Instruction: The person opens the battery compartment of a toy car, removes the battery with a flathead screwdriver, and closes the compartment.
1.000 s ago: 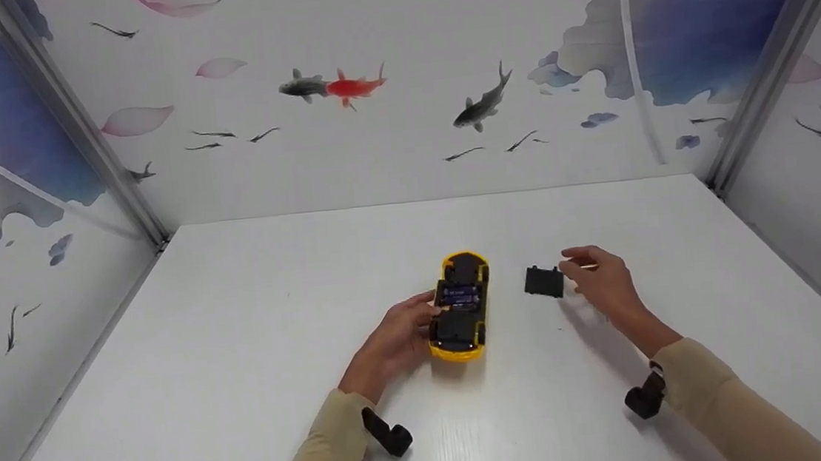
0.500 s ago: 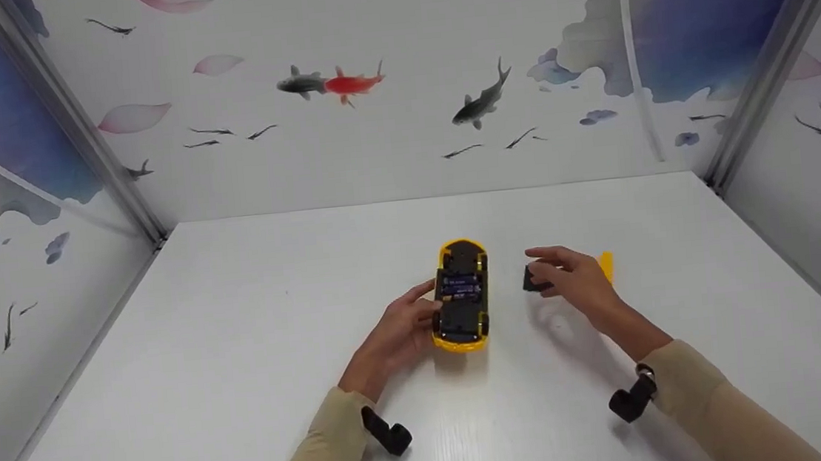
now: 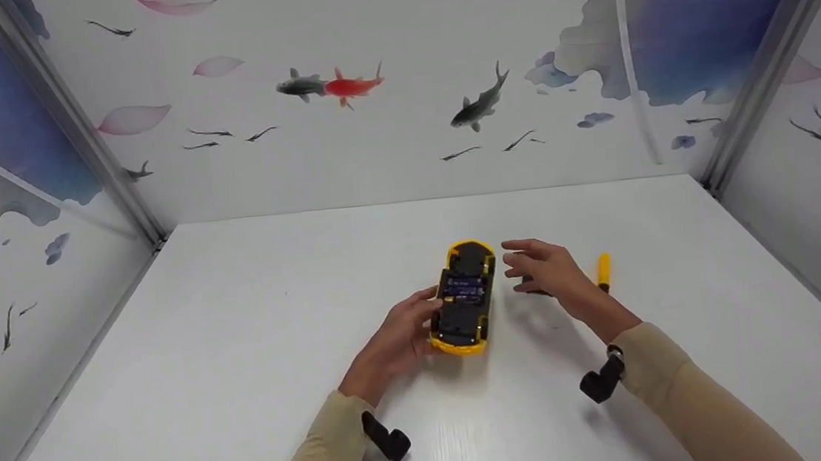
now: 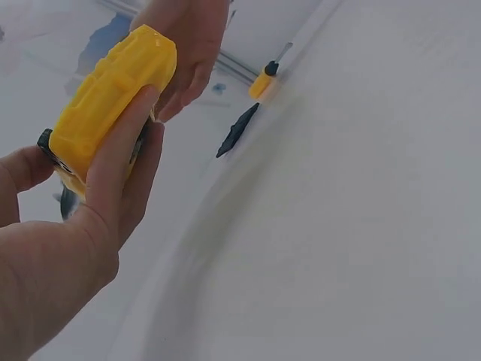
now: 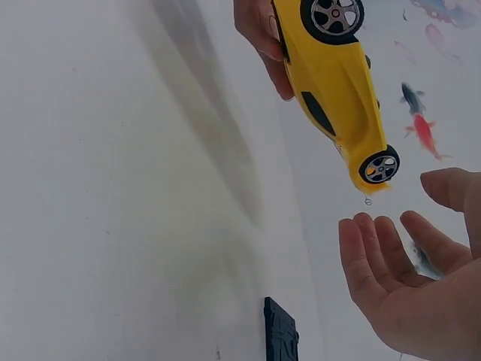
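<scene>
My left hand grips a yellow toy car above the table, turned so that its black underside faces up. Batteries sit in the uncovered compartment midway along that underside. Just right of the car hovers my right hand, its fingers apart and relaxed, holding nothing. In the right wrist view a tiny ring-shaped bit shows below the car's end, above those fingertips; what it is I cannot tell. The black battery cover lies on the table beneath my right hand, mostly hidden in the head view.
A screwdriver with a yellow handle lies on the white table, right of my right hand and partly behind it. White panels with painted fish and leaves enclose the back and sides. Both wrists carry small black cameras.
My right hand has moved left, over the battery cover and on toward the car, bringing the screwdriver into view behind it. The car, still held, has shifted and tilted slightly.
</scene>
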Demonstrator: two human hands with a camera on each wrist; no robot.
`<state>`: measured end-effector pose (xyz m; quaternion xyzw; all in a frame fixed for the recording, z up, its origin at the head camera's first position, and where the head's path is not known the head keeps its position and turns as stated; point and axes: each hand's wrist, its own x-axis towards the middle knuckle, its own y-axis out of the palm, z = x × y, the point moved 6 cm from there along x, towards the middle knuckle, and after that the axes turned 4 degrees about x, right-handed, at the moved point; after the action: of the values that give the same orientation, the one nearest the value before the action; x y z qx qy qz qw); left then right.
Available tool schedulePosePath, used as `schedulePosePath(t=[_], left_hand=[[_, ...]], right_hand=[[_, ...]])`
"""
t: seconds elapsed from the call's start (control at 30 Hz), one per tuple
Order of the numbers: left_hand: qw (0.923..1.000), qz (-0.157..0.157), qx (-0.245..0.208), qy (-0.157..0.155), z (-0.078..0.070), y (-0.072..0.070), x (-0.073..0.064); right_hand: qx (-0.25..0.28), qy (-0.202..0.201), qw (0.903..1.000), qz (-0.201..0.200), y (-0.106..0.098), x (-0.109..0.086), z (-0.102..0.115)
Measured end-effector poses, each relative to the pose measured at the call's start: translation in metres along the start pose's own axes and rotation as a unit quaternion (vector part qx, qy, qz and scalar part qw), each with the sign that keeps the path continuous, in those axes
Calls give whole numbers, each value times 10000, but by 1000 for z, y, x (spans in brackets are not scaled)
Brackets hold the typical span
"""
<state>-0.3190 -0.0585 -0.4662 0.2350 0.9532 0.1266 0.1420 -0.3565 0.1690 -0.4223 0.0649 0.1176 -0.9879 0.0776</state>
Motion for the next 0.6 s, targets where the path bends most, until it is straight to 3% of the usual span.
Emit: schedulePosePath(t=[0.27, 0.6], left_hand=[[9992, 22, 345, -208, 6, 2, -1], [9994, 26, 95, -317, 8, -2, -5]], right_hand=[[204, 152, 9996, 143, 11, 6, -3], [568, 432, 9970, -304, 8, 9, -10]])
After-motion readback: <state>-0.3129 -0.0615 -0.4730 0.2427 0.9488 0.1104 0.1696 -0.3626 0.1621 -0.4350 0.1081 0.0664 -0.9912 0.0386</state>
